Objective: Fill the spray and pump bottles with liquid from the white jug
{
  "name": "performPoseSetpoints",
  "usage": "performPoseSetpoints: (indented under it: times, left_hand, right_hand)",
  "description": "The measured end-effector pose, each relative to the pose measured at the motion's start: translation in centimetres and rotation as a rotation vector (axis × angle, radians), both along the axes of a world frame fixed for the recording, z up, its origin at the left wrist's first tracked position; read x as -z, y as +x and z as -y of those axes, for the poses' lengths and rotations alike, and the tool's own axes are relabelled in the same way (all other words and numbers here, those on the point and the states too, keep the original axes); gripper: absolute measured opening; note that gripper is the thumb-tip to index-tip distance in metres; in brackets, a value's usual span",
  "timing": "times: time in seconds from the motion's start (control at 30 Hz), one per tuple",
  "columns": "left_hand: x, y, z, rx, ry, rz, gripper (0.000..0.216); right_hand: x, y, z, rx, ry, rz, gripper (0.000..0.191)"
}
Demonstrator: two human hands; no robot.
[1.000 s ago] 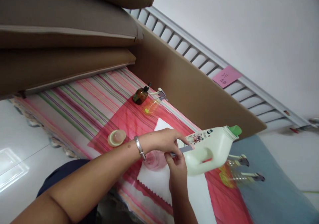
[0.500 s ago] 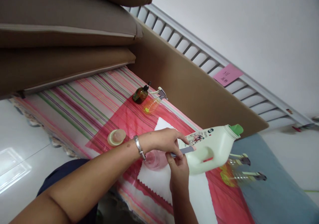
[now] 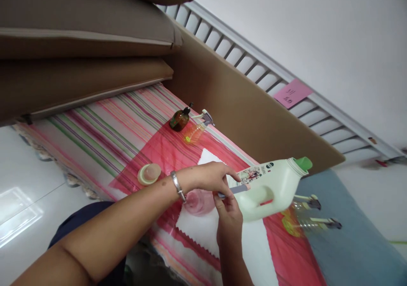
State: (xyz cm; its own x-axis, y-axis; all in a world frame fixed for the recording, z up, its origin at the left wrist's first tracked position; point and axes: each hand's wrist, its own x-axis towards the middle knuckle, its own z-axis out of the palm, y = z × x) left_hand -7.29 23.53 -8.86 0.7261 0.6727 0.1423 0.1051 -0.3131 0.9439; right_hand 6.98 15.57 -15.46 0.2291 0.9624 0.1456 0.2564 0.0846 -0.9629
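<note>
Both left hand [image 3: 213, 176] and right hand [image 3: 230, 210] keep fingers pinched around a slim grey stick [image 3: 239, 189], near side of the pale-green handled jug [image 3: 281, 186]; barely anything has shifted, so handling seems unfinished.

In the hands [image 3: 208, 176], a strip [image 3: 238, 189]; right of them, a jug [image 3: 280, 186], then two spray bottles [image 3: 294, 226]. Behind, a pump bottle [image 3: 179, 121] left of another spray bottle [image 3: 194, 132]; nearer and leftward, a tub [image 3: 149, 174].

The pale jug [image 3: 281, 182] blocks the right; the striped cloth [image 3: 98, 135] offers passage left.
</note>
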Motion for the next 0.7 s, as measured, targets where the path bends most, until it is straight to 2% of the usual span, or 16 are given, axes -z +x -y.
performPoseSetpoints:
  times: [0.23, 0.43, 0.57, 0.7]
  left_hand:
    - [0.0, 0.1, 0.1, 0.006, 0.009, -0.015, 0.053]
    - [0.2, 0.1, -0.1, -0.023, 0.024, -0.004, 0.054]
    - [0.4, 0.3, 0.2, -0.091, 0.012, 0.057, 0.051]
    - [0.9, 0.1, 0.5, -0.192, -0.033, 0.093, 0.053]
  right_hand:
    - [0.5, 0.3, -0.2, 0.06, 0.023, 0.077, 0.055]
    - [0.2, 0.1, -0.4, 0.03, 0.01, 0.088, 0.054]
    - [-0.6, -0.3, -0.5, 0.01, 0.038, 0.034, 0.052]
    - [-2.1, 1.2, 0.4, 0.069, -0.044, -0.047, 0.042]
